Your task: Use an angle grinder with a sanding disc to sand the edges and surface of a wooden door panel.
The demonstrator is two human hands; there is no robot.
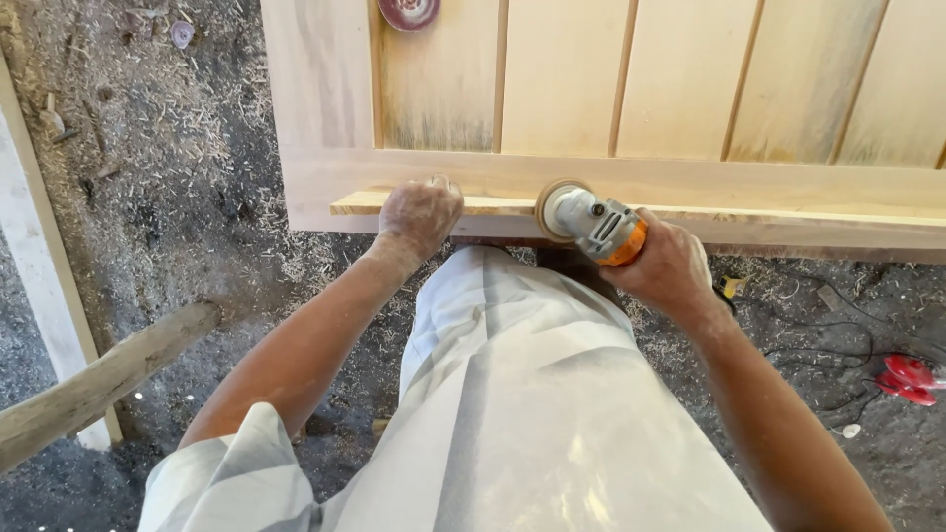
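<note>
A large pale wooden panel door (631,89) lies flat in front of me, with vertical boards inside a frame. My right hand (668,268) grips an orange and grey angle grinder (596,225), and its sanding disc (548,209) presses against a thin strip of wood (788,212) along the door's near edge. My left hand (419,215), dusted with sawdust, is closed on the left part of that strip and holds it against the frame.
A spare reddish sanding disc (408,12) lies on the door at the top. Sawdust and shavings cover the ground (177,158). A rough timber beam (99,379) and a white board (39,266) stand at left. A red tool (909,379) and black cables lie at right.
</note>
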